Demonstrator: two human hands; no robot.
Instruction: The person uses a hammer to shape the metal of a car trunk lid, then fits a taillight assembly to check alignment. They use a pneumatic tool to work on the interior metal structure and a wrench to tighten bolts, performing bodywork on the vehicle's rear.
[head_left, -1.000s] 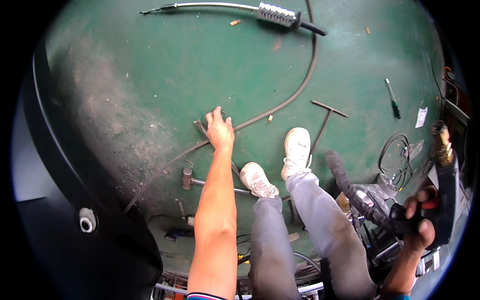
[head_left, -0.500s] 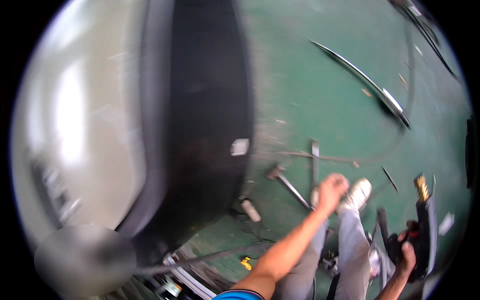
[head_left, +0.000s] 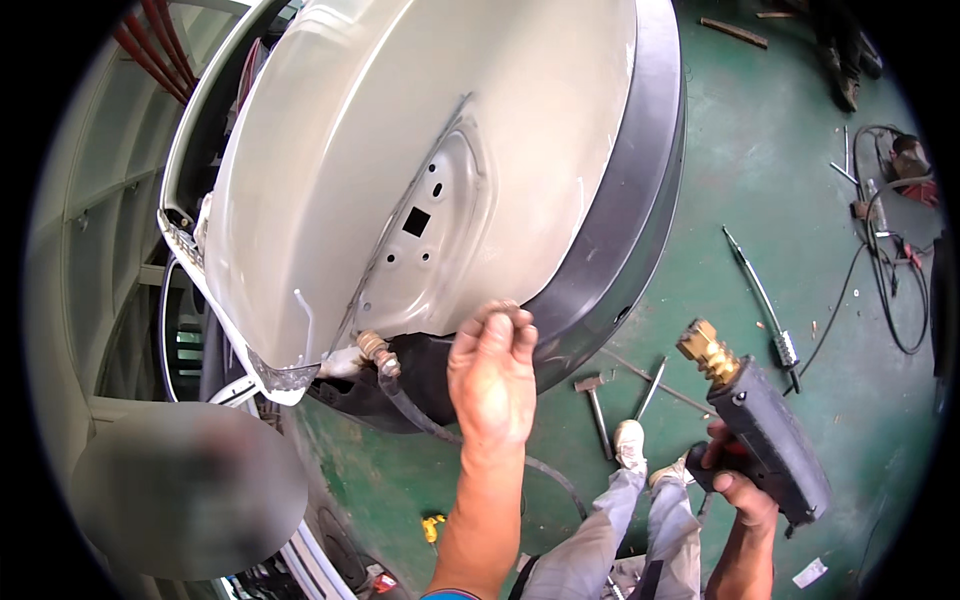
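My left hand (head_left: 493, 370) is raised with fingertips pinched on something small that I cannot make out, near the lower edge of a light-coloured car body panel (head_left: 540, 120) with black trim (head_left: 645, 190). Left of that hand, a metal fitting (head_left: 378, 352) on a dark cable (head_left: 408, 405) sits at the panel's bottom; cut holes and a recess show in the panel. My right hand (head_left: 742, 492) grips a black gun-like tool (head_left: 770, 440) by its handle, its brass tip (head_left: 708, 352) pointing up and left, apart from the panel.
On the green floor (head_left: 750, 160) lie a hammer (head_left: 597, 415), a metal bar (head_left: 650, 388), a long slide-hammer puller (head_left: 760, 305) and coiled cables (head_left: 915, 310). My shoes (head_left: 628, 445) are below. Another person's legs (head_left: 845, 55) stand at top right. A blurred patch covers the lower left.
The view has swung left from the floor to the car panel. My left hand has lifted from low over the floor to beside the panel, fingers now pinched. My right hand still holds the tool.
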